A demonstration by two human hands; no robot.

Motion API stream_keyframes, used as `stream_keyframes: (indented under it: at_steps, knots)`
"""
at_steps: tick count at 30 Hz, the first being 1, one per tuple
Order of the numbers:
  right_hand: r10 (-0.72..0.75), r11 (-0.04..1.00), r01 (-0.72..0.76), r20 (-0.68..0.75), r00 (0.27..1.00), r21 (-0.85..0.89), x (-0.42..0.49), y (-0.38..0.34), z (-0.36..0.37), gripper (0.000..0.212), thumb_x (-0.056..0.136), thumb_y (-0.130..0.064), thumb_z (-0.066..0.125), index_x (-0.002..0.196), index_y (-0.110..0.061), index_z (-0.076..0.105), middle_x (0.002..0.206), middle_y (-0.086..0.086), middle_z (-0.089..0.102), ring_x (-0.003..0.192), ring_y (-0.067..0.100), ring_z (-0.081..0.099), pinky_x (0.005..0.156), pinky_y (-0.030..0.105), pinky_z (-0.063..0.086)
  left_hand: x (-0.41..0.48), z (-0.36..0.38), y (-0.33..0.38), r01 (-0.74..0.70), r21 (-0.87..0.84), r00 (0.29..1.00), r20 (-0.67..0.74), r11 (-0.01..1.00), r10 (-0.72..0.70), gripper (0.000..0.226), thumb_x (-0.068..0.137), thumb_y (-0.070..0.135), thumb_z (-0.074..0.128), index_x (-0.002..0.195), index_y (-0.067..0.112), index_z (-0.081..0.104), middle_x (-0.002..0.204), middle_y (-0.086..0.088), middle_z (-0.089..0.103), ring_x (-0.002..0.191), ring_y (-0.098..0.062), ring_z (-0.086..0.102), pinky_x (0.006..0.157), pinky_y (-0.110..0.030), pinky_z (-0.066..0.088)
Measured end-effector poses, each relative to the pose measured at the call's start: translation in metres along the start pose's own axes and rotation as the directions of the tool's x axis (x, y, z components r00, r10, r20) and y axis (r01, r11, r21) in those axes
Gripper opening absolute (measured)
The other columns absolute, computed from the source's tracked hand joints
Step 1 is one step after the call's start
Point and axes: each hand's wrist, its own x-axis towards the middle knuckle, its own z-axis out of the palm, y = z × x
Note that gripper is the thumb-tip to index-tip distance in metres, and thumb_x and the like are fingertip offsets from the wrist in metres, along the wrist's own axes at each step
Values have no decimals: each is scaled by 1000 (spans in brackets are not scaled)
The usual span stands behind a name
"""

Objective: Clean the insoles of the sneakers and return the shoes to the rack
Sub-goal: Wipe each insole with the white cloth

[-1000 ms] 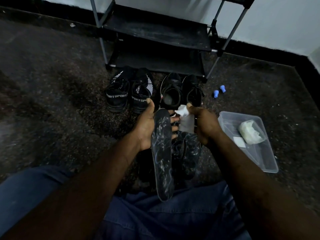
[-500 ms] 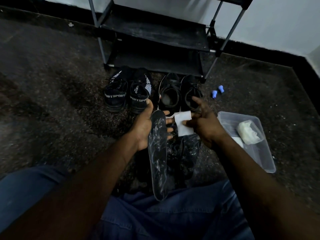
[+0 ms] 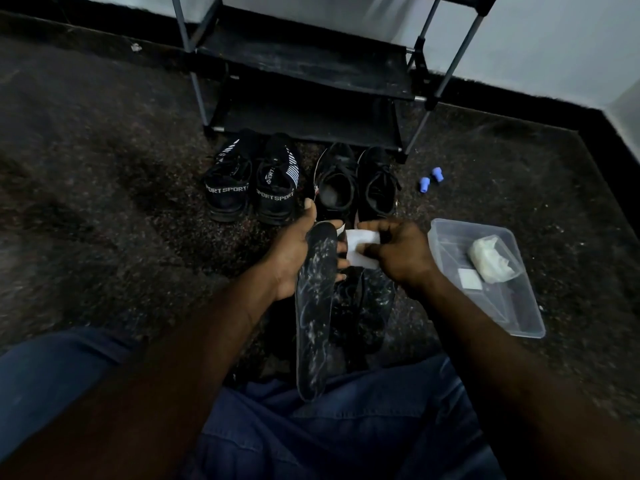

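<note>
My left hand [image 3: 294,252] grips the upper end of a dark insole [image 3: 313,317] smeared with white marks; its lower end rests on my lap. Right beside it my right hand [image 3: 398,254] pinches a small white wipe [image 3: 358,249] close to the insole's top. Other dark insoles [image 3: 367,306] lie on the floor under my hands. Two pairs of black sneakers stand in front of the rack: the SPORT pair [image 3: 252,181] on the left, the laced pair [image 3: 356,181] on the right. The black shoe rack [image 3: 304,74] stands by the wall with bare shelves.
A clear plastic tub [image 3: 519,306] sits on the floor at my right, holding a crumpled whitish wad [image 3: 491,259] and a small white square [image 3: 469,282]. Two small blue caps [image 3: 431,180] lie near the rack's right leg. Dark speckled floor surrounds everything.
The wipe was crumpled in my right hand; it is now spread flat between the fingers, held next to the insole. The left hand keeps its grip on the insole.
</note>
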Motion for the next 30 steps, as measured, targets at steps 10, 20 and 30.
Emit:
stream_keyframes:
  at_steps: [10,20,30]
  knots:
    - [-24,990,18,-41,999,-141,-7,-6,-6,13,87,-16,78,76,-23,77,70,-6,71,61,3,59,60,20,46,-8,3,3,-98,26,995,20,995,98,76,97,74,33,141,16,58,130,-19,68,97,-32,68,100,-56,51]
    - [159,943,-127,-80,984,307,-11,-4,-7,5,90,-6,74,87,-10,75,82,12,75,75,27,68,69,39,55,-17,11,3,-34,-35,999,-16,999,34,83,96,75,34,140,9,56,130,-21,67,105,-36,65,105,-59,48]
    - [128,831,-113,10,992,545,-21,-13,11,20,92,6,64,110,-1,69,94,10,77,82,22,72,75,36,59,-47,11,10,-33,-152,996,-85,988,20,77,100,66,39,135,1,60,128,-20,69,120,-36,66,94,-45,57]
